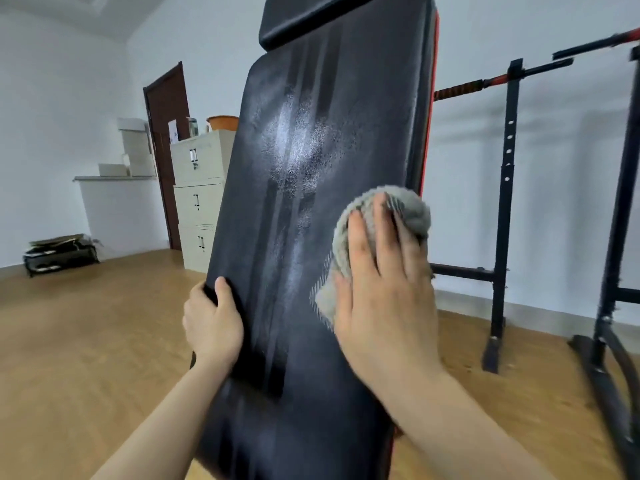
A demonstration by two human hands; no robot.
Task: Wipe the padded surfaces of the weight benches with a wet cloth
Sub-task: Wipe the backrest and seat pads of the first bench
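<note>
Your hands work apart, left hand (213, 320) curled round the edge of the backrest pad (304, 150) at 8 o'clock, right hand (384, 296) flat on the grey cloth (412, 213) at 3 o'clock, and wet streaks down the middle suggest a half-wiped pad, while the head pad (311, 19) at 12 o'clock is cut off and other benches are unseen.

Grey cloth (382, 244) lies against black inclined bench pad (304, 188), streaked wet.

The padded backrest (294, 168) is running past the top and bottom edges. The fingers of the left hand (213, 323) are lying hidden behind its side; the right hand (384, 306) is covering much of the cloth (412, 216).
</note>
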